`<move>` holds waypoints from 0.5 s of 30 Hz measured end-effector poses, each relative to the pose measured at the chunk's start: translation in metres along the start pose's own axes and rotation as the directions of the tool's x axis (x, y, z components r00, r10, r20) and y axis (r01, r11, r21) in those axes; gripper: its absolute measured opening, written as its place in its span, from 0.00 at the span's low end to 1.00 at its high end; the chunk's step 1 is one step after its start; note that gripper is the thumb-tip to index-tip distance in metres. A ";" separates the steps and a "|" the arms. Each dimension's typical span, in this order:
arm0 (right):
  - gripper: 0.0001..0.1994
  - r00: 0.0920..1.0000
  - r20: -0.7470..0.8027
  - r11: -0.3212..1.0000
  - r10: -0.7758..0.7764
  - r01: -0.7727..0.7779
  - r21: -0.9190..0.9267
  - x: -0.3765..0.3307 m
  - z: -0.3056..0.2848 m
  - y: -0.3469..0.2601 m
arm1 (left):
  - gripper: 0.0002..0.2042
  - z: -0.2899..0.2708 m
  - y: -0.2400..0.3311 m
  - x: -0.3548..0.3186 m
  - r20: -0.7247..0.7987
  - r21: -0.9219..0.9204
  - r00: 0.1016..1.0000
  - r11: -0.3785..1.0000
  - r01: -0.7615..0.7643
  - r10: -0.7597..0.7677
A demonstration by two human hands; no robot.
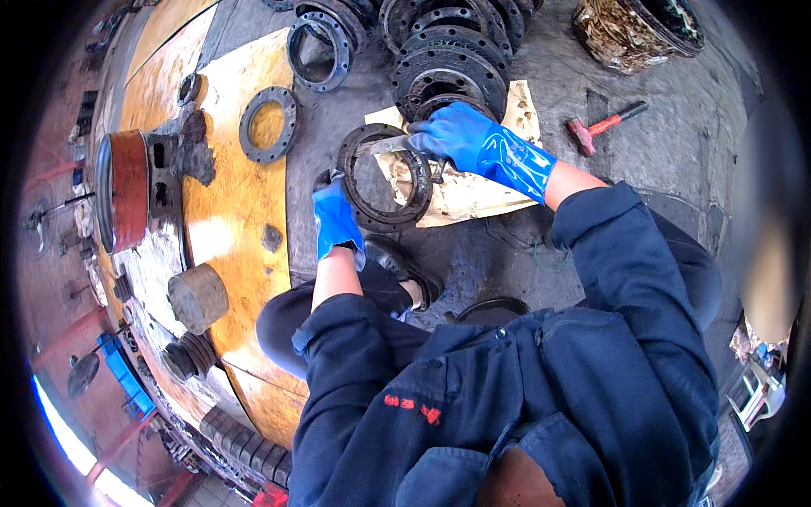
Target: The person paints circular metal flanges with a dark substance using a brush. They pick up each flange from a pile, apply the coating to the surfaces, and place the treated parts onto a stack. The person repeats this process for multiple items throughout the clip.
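Note:
A dark, greasy flange ring (pixel 397 217) with bolt holes around its rim stands tilted in front of me. My left hand (pixel 336 218), in a blue rubber glove, grips the ring's left edge. In my blue-gloved right hand (pixel 473 142) is a flat metal scraper (pixel 382 146), its blade reaching across the upper part of the ring. My right fingers are closed around the tool, and much of its handle is hidden by the glove. Under and behind the ring lies a stained sheet of paper (pixel 486 203).
Beyond my hands is a stack of dark flange rings (pixel 452 63). A red hammer (pixel 604 127) lies to the right, below a grimy drum-shaped part (pixel 634 38). On the left, a yellowish board (pixel 228 194) carries another ring (pixel 269 124) and a grey cylinder (pixel 198 298).

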State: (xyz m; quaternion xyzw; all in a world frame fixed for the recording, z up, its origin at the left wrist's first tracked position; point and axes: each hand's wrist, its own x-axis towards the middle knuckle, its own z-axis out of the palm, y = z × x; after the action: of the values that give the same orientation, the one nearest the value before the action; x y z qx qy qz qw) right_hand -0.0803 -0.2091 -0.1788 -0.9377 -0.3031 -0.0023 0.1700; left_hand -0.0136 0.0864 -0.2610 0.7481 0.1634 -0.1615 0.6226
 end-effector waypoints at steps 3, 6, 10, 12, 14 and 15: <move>0.19 0.993 -0.094 0.998 -0.065 0.067 0.018 0.004 0.000 0.019 | 0.11 0.003 0.002 -0.002 0.010 0.084 0.998 0.995 -0.062 0.061; 0.17 0.990 -0.135 0.997 -0.032 0.040 0.059 0.004 0.011 0.038 | 0.11 0.004 0.005 -0.004 0.022 0.136 0.996 0.987 -0.084 0.081; 0.18 0.990 -0.005 0.956 0.141 -0.134 0.260 -0.003 0.017 0.052 | 0.11 0.002 0.001 -0.004 -0.008 0.170 0.997 0.983 -0.072 0.074; 0.20 0.976 0.075 0.905 0.205 -0.219 0.366 -0.007 0.019 0.055 | 0.11 0.002 0.001 -0.008 -0.022 0.196 0.996 0.978 -0.078 0.084; 0.17 0.947 0.117 0.818 0.301 -0.319 0.478 -0.015 0.048 0.071 | 0.11 0.004 0.002 -0.011 -0.036 0.226 0.994 0.970 -0.091 0.101; 0.16 0.949 0.053 0.806 0.310 -0.292 0.515 -0.023 0.070 0.083 | 0.11 0.006 0.004 -0.012 -0.044 0.248 0.992 0.963 -0.102 0.117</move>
State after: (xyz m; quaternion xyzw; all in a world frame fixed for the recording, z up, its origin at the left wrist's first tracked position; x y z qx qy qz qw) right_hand -0.0584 -0.2630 -0.2734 -0.8934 -0.1373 0.0905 0.4182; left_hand -0.0225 0.0796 -0.2537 0.8315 0.1187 -0.1238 0.5285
